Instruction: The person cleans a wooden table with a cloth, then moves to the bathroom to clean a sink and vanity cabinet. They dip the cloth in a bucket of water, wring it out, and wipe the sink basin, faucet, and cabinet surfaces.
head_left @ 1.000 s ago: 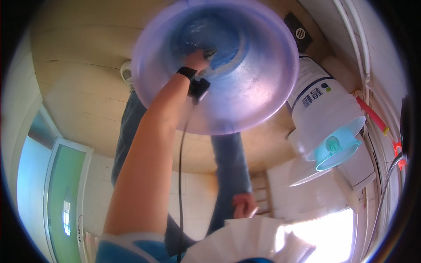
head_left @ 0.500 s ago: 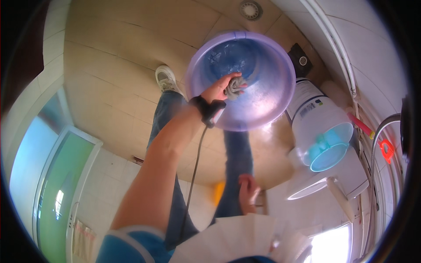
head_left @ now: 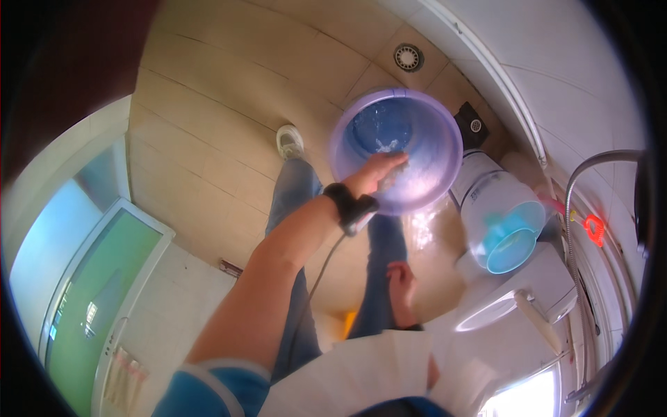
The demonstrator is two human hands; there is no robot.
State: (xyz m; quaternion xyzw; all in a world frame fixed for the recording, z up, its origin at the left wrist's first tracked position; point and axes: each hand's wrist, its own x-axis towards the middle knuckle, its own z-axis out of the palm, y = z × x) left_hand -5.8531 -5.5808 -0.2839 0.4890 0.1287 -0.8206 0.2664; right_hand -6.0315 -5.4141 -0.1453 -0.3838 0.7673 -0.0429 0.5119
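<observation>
A pale purple round basin [head_left: 450,125] stands on the floor, with water in its blue bottom. Inside its near side, my left hand [head_left: 375,172] is closed around a grey cloth [head_left: 396,171], which is partly blurred. Drops splash in the water just past the fingers. A black strap with a small device [head_left: 351,208] circles my left wrist, and a cable hangs from it. My right hand [head_left: 401,283] rests by my right leg, its fingers loosely bent and slightly apart, holding nothing I can see.
White buckets [head_left: 497,201] holding a turquoise container [head_left: 511,250] stand right of the basin, by a white toilet [head_left: 528,299]. A metal shower hose [head_left: 571,201] hangs along the right wall. A floor drain [head_left: 408,58] lies beyond the basin. A green door [head_left: 104,285] is at left.
My left hand has lowered the grey cloth toward the water, where splashes now show. The view has shifted, so the basin sits lower in it. My right hand stays by my leg.
</observation>
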